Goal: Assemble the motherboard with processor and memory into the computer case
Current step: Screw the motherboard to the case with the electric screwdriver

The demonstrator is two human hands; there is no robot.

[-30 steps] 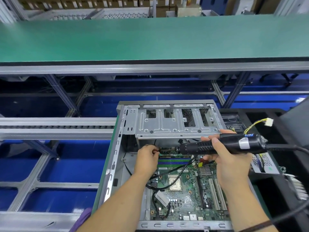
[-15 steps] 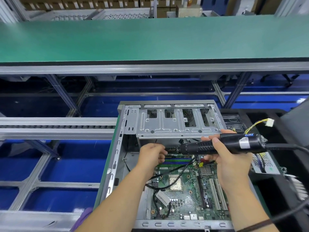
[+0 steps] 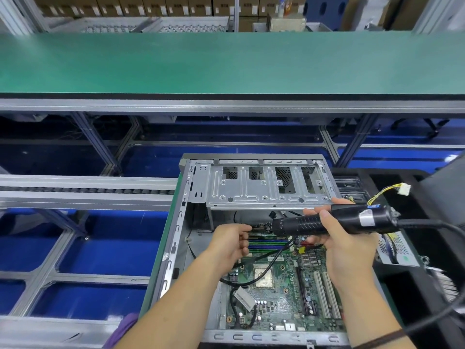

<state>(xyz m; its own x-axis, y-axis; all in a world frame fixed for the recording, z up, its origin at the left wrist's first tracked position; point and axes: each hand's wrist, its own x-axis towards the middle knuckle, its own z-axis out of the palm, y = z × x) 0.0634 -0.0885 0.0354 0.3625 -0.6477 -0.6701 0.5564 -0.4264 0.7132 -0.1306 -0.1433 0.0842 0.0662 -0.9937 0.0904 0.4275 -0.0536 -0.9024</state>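
An open grey computer case (image 3: 176,238) lies on its side with a green motherboard (image 3: 281,295) inside. The processor socket (image 3: 263,276) shows mid-board, and memory sticks (image 3: 268,244) sit in slots near the far edge. My right hand (image 3: 344,250) grips a black electric screwdriver (image 3: 327,222) held level, tip pointing left over the board's far edge. My left hand (image 3: 231,244) is at the screwdriver's tip with fingers pinched; whether it holds a screw I cannot tell.
A metal drive cage (image 3: 266,187) spans the far end of the case above the board. Black cables (image 3: 266,263) cross the board. A yellow-wired connector (image 3: 402,190) hangs at the right. A green conveyor belt (image 3: 226,61) runs behind; a roller rail (image 3: 85,190) lies left.
My left hand has drifted right along the board's far edge, closer to the screwdriver tip, and its fingers have curled in. The right hand and screwdriver barely moved.
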